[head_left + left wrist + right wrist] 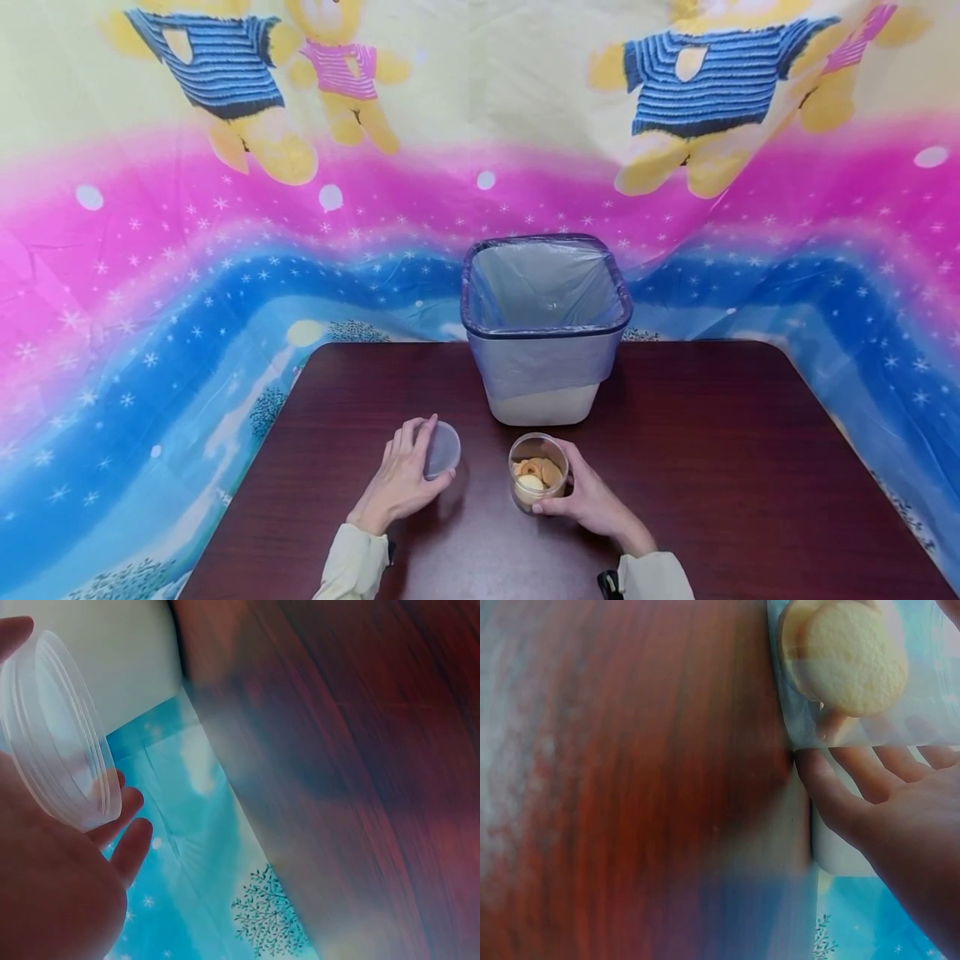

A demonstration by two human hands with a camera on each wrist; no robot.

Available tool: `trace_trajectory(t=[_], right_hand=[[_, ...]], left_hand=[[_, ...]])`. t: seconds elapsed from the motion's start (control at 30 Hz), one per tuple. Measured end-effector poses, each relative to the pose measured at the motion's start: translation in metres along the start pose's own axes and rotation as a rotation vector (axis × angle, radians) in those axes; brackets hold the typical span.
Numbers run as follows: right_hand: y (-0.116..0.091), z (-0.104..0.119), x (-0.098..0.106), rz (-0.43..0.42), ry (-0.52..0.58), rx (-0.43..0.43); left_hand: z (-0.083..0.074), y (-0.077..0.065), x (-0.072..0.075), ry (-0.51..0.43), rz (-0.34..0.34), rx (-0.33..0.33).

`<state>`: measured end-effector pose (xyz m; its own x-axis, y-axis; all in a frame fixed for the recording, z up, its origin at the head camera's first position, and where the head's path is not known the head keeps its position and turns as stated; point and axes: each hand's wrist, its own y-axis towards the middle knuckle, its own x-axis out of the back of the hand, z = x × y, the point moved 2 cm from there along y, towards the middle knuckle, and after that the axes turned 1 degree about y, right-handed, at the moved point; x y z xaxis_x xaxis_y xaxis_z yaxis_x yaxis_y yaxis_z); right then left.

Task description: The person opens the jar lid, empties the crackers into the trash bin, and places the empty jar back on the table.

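Centre of things, the clear plastic jar (pixel 525 450), sitting mid-surface, roughly halfway between the left and right edges, its mouth uncovered and round cookies (pixel 531 479) in the lower part. Looks light, thin-walled and fairly stiff; I'd expect that smooth wall to slip a little, and to flex if squeezed hard. The cookies look dry and crumbly, so no jolts! Best hold: round the side, below the rim, leaving the mouth free. And the right hand (pixel 588 500) has just that, its grip wrapped about the jar's right side, thumb across the front; the base looks to be on the surface (pixel 720 433), or very near it.

Over towards the left edge, the translucent lid (pixel 444 450), well apart from the jar! The left hand (pixel 405 475) pinches it by the rim, thumb at one side, finger at the other, the disc tipped up on its edge in the left wrist view. Feather-light, by the look of it, a touch bendy; the ridged rim is the place to take it.

Behind the jar, towards the back edge, stands the pale bin (pixel 543 404), a clear liner (pixel 555 362) folded over its rim. Beyond that back edge, the teddy-bear backdrop (pixel 420 208).
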<state>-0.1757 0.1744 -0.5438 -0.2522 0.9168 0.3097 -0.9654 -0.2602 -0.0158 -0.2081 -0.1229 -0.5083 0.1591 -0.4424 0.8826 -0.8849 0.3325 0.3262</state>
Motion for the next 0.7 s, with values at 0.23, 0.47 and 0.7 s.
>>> trace_trajectory(t=[0.23,0.47,0.7], right_hand=[[0.0,0.001,0.0,0.004,-0.013,-0.005],[-0.001,0.002,0.0,0.005,-0.001,0.0],[-0.001,0.002,0.0,0.001,0.01,0.005]], left_hand=[[0.004,-0.001,-0.001,-0.032,0.032,0.054],[0.011,-0.002,-0.004,-0.008,0.065,0.105],[0.014,-0.004,-0.004,0.051,0.057,0.104]])
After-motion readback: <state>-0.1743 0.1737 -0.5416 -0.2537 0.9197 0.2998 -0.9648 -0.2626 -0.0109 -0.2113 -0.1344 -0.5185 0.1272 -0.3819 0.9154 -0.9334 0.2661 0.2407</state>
